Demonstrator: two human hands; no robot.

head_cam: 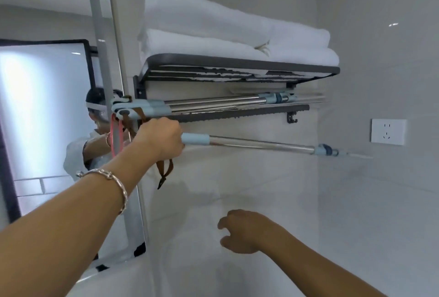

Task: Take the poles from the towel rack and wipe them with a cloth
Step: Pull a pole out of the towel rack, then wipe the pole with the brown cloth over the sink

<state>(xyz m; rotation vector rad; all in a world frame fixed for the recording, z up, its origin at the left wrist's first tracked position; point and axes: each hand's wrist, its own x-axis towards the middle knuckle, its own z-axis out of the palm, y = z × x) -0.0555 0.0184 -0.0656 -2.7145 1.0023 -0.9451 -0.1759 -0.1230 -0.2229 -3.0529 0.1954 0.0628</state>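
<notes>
A dark towel rack (237,64) is fixed to the tiled wall at head height. Two silver poles with light-blue grips (213,102) lie on its lower bar. My left hand (159,140) grips the blue handle end of another silver pole (261,143), held out just below the rack, its far tip near the wall. A brown strap (164,170) dangles under that hand. My right hand (240,231) hangs lower in front of the wall, fingers loosely curled, holding nothing. No cloth is in either hand.
Folded white towels (237,35) are stacked on the rack's top shelf. A white wall socket (388,131) sits to the right. A mirror (47,106) on the left reflects a person. A hook (291,117) hangs under the rack's lower bar.
</notes>
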